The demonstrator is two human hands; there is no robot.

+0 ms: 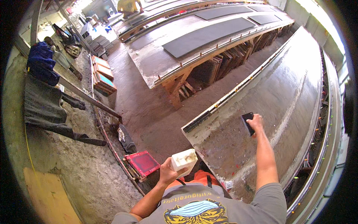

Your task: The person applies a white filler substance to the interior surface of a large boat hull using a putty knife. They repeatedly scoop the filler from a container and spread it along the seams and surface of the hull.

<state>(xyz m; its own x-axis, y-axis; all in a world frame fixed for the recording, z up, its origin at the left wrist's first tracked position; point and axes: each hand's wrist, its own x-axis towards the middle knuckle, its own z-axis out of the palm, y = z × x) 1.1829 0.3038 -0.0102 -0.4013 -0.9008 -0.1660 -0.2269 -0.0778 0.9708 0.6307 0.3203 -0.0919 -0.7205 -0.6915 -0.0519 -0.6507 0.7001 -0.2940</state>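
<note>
Crossing a grey table's (287,86) near edge by brown floor (145,108), right hand (256,123) is gripping a black slab (247,122), left hand (169,172) a white block (184,159).

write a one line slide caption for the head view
Left hand holding a boxy white object, right hand holding a dark rectangular piece over a long, worn table.

From my remote seat I see a workshop: long, grey, flat-topped worktables (145,59) with peg-studded edge rails, dark rectangular sheets (210,35) laid on one, a rough brown floor (140,99), and, in shadow underneath, what look like upright wooden frames (220,67).
</note>
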